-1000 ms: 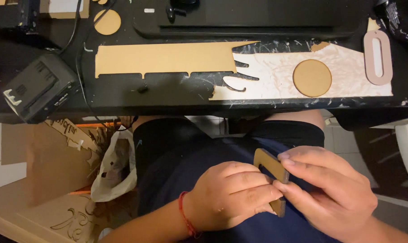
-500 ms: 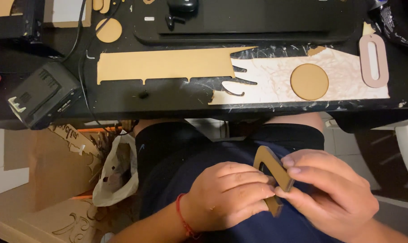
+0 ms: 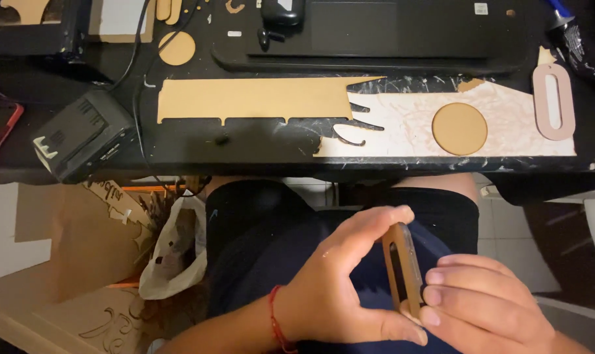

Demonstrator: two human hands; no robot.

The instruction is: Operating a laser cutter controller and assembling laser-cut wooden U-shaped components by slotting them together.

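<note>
Over my lap I hold a small brown wooden piece with a long slot (image 3: 402,270), standing nearly upright on its edge. My left hand (image 3: 340,288), with a red string at the wrist, pinches it between the thumb at the bottom end and a finger stretched over the top end. My right hand (image 3: 484,305) presses its fingertips against the piece's right face near the lower end. Both hands are below the front edge of the black desk (image 3: 258,147).
On the desk lie a long notched wooden strip (image 3: 251,99), a wooden disc (image 3: 459,128) on a pale sheet, a pinkish slotted oval piece (image 3: 554,101), a smaller disc (image 3: 177,48), a black box-shaped device (image 3: 84,134) and a laptop (image 3: 389,33). A plastic bag (image 3: 176,252) and cardboard scraps sit at my left.
The slotted piece has turned from tilted to nearly upright. My left fingers have opened out to span its ends, and my right fingertips have shifted lower on it.
</note>
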